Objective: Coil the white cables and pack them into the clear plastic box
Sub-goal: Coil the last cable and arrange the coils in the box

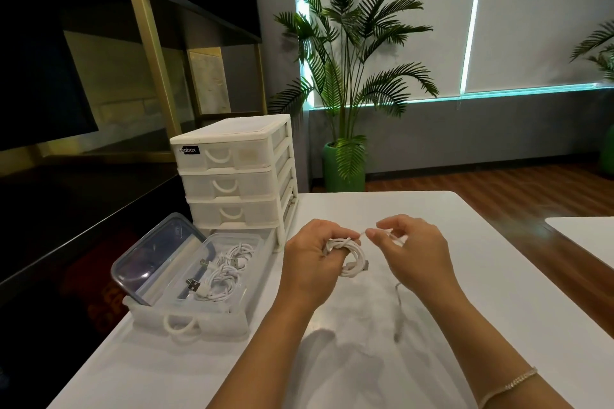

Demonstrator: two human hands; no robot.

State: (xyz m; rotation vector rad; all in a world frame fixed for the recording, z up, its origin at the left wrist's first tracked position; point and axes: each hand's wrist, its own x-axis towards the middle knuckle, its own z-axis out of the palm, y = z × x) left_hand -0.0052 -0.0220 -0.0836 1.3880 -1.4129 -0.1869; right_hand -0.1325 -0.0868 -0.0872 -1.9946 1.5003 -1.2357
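White cable (350, 257), coiled in loops, gripped by left hand (310, 264); right hand (410, 251) pinches its loose end; end connector blurred.

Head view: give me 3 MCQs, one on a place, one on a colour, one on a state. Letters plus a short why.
1. Where is the clear box?
A. inside the pulled-out drawer
B. on top of the drawer unit
C. on the floor

2. What colour is the pot of the nearest plant?
A. red
B. green
C. black

3. What state is the cable in the hands?
A. lying straight on the table
B. coiled, with its loose end being wrapped
C. already packed away

Answers:
1 A: the box sits within the drawer's walls, its lid leaning open.
2 B: the pot by the wall is bright green.
3 B: the left hand grips the coil while the right hand pinches the end beside it.
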